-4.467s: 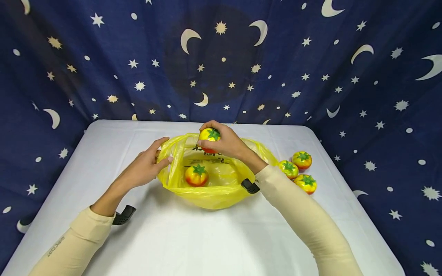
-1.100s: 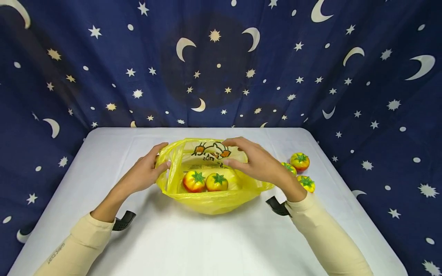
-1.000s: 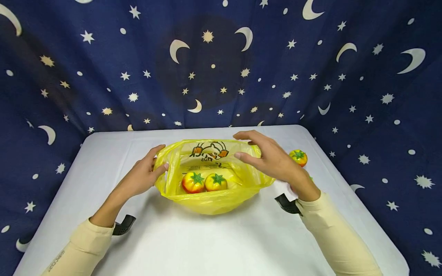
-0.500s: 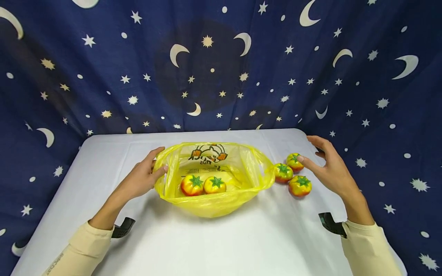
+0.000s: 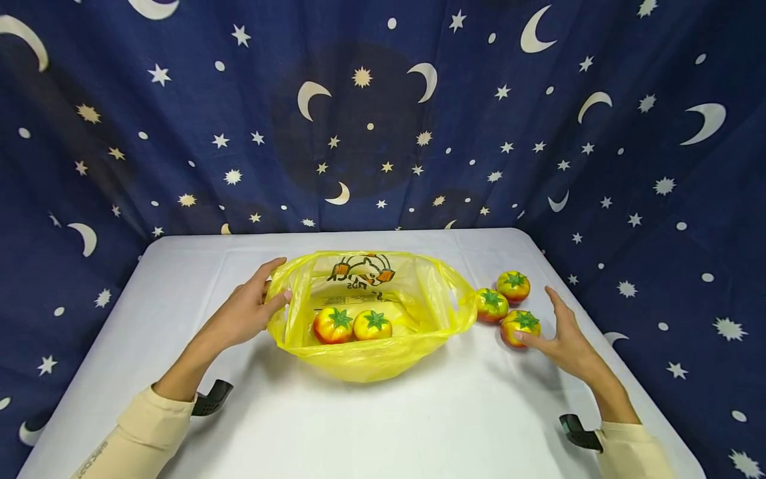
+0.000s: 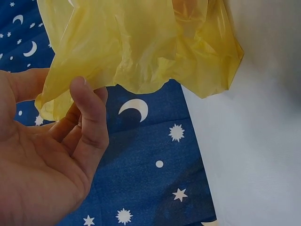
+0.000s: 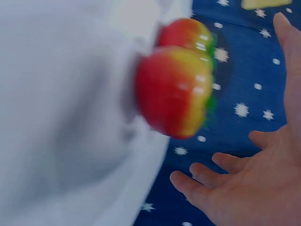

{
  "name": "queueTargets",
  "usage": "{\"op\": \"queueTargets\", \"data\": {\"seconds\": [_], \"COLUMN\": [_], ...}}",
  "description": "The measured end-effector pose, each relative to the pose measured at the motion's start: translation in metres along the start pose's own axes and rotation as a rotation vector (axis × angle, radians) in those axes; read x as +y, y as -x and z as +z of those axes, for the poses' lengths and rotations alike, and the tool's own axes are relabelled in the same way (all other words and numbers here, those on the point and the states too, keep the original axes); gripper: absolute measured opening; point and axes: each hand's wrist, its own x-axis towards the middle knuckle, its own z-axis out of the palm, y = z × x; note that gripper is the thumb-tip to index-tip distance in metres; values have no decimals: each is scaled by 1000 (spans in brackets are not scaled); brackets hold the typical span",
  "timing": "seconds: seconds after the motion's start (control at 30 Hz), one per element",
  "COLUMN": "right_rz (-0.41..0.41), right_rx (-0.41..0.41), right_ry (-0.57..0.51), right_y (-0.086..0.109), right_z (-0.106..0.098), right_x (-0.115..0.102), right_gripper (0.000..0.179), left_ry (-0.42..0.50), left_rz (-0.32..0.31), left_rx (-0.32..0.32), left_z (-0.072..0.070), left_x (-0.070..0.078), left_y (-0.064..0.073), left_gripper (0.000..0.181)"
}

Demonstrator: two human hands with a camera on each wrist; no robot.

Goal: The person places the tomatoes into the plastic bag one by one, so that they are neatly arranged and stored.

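Here, my left hand (image 5: 242, 311) holds the yellow bag (image 5: 371, 359) by its edge; my right hand (image 5: 567, 342) spreads wide beside three loose tomatoes (image 5: 518, 327) on the desk (image 5: 371, 432). Inside the bag, two more tomatoes (image 5: 331, 327) sit side by side.

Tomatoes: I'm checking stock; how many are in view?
5: two tomatoes side by side inside the yellow bag, three more clustered on the table to its right. The bag may hide others.
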Motion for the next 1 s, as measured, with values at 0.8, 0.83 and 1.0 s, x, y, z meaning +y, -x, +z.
{"op": "queueTargets", "data": {"seconds": [0.8, 0.83, 1.0], "right_rz": [123, 128, 127], "right_rx": [10, 12, 39], "right_ry": [8, 11, 6], "right_y": [-7, -7, -11], "right_z": [45, 45, 45], "right_x": [18, 18, 18], "right_gripper": [120, 120, 119], "left_ry": [-12, -13, -11], "left_rz": [-17, -18, -19], "left_rx": [8, 9, 8], "left_z": [1, 2, 2], "left_x": [0, 0, -1], "left_y": [0, 0, 0], "left_gripper": [65, 65, 65]}}
